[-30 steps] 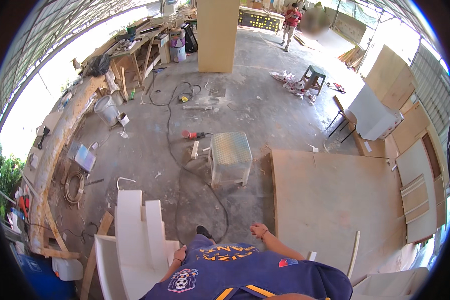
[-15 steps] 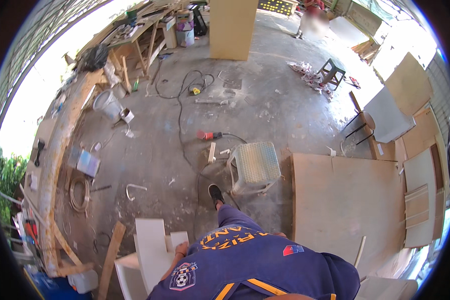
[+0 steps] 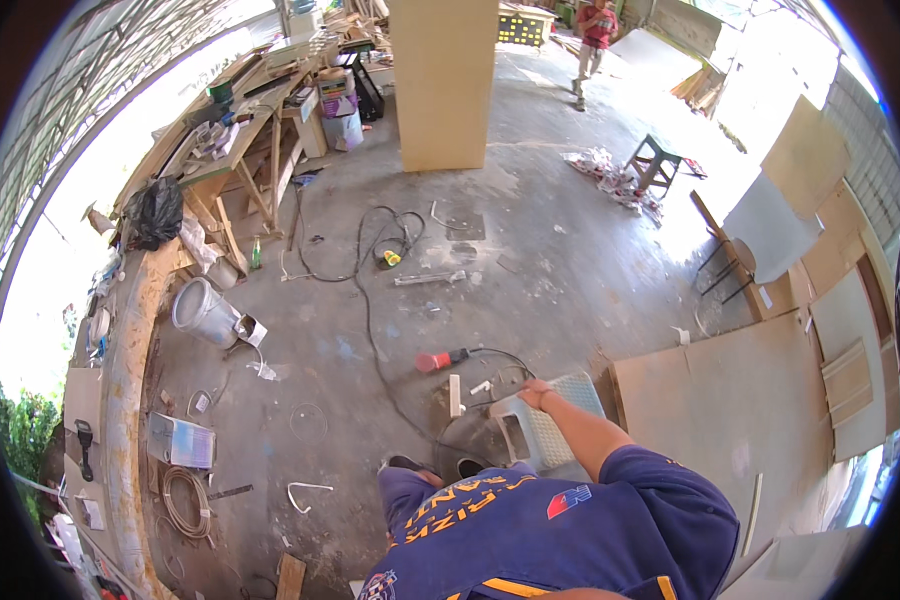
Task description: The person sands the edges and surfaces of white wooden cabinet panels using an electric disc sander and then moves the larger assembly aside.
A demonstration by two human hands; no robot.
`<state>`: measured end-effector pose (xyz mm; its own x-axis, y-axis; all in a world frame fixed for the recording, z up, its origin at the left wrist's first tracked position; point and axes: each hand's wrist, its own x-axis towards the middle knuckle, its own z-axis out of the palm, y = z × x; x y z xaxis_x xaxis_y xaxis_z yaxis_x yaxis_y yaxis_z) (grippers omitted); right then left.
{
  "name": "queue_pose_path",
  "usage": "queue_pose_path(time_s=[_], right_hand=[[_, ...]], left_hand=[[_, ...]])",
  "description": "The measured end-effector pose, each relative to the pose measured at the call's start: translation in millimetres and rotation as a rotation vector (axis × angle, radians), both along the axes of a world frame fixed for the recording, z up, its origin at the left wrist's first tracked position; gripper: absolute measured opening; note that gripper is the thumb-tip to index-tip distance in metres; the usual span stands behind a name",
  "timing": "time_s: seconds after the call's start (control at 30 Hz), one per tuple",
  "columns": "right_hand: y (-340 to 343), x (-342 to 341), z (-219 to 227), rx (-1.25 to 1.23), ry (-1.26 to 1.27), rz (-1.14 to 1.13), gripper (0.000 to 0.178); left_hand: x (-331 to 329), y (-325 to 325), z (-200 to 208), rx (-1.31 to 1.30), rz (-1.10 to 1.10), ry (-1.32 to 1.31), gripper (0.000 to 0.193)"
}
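Observation:
My right hand reaches forward over a pale plastic stool, its fingers closed over the far left edge of the seat. The stool stands on the concrete floor just ahead of my body and to the right. Its textured seat top shows beside my forearm, and my dark blue shirt hides part of it. Near that hand lies a red and black corded object, with a short white strip close by. My left hand is out of sight.
A large wooden panel lies right. A long cable snakes over the floor. Left are a grey bucket, a coiled hose and a cluttered workbench. A tall cream panel stands ahead; a person in red is far off.
My right hand has come into view and taken hold of the stool. My left hand, earlier at a white board, has left view. The view has shifted; the distant person appears upright and fully visible.

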<state>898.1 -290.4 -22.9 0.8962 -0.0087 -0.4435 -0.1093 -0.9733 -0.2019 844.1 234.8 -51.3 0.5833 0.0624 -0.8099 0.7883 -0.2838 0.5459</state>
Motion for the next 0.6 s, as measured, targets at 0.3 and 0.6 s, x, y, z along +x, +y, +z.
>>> queue_pose_path(time_s=[0.3,0.6], right_hand=[[161.2,200.0,-3.0,0.246,0.085,0.024,0.032],[195.7,238.7,-140.0,0.058,0.207,0.578,0.031]], left_hand=[[83.7,112.6,-18.4,-0.329,0.600,0.179,0.088],[350.7,227.7,163.0,-0.474,0.667,-0.285,0.087]])
